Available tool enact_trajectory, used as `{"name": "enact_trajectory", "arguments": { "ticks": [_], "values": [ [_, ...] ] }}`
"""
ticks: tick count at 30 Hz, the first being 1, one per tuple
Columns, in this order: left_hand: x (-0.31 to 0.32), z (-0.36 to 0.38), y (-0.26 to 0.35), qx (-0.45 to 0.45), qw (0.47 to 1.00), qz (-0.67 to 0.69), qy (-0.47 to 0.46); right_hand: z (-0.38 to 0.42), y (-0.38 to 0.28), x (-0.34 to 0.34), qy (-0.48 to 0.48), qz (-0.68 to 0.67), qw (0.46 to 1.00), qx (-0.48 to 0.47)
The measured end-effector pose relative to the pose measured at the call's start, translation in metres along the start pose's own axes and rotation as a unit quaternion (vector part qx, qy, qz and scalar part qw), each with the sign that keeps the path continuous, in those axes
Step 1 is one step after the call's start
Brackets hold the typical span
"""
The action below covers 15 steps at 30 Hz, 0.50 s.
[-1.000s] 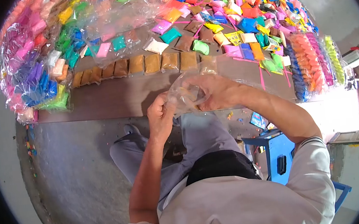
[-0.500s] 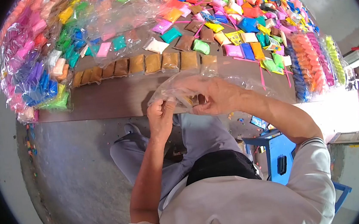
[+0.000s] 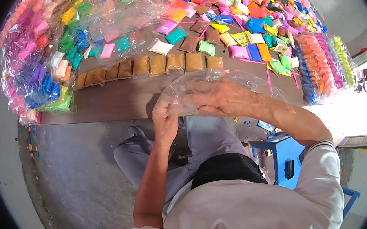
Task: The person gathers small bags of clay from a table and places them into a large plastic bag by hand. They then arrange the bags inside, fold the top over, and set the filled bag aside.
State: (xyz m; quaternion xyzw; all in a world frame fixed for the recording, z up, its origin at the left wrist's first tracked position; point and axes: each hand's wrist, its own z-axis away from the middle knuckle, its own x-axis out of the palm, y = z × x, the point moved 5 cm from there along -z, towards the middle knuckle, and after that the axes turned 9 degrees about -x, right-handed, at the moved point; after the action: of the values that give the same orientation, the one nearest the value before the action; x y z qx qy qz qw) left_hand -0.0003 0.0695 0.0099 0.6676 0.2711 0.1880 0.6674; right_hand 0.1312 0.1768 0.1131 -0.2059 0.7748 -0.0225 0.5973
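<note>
Over the front edge of the table, a clear plastic bag is spread between my hands. My left hand is closed on one end of it, thumb and fingers pinched together. My right hand lies along the bag with its fingers pointing at the left hand; film covers part of these fingers, and they appear closed on the bag. Just beyond the hands runs a row of flat packets, ochre to dark brown. The last ochre packet of the row lies nearest the bag's far edge.
Loose colourful packets cover the back right of the brown table. Filled clear bags are heaped at the left. Long packet strips lie at the right end. A blue stool stands beside my right side.
My right hand has moved slightly left, its fingers now stretched towards the left hand under the film. The gap between the hands has closed. The bag has shifted off the last ochre packet.
</note>
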Motion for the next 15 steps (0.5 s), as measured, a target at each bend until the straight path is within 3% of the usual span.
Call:
{"name": "enact_trajectory", "arguments": {
  "ticks": [3,9,15],
  "values": [
    [0.001,0.000,-0.009,-0.026,1.000,0.014,-0.004,0.003,0.013,0.009,-0.020,-0.067,0.997,0.035],
    [0.002,0.000,0.001,-0.008,0.998,0.056,-0.016,0.009,0.028,0.018,0.066,-0.171,0.980,0.073],
    [0.004,-0.003,-0.006,0.015,0.998,0.053,-0.024,0.006,0.028,0.018,0.022,-0.190,0.977,0.100]
  ]
}}
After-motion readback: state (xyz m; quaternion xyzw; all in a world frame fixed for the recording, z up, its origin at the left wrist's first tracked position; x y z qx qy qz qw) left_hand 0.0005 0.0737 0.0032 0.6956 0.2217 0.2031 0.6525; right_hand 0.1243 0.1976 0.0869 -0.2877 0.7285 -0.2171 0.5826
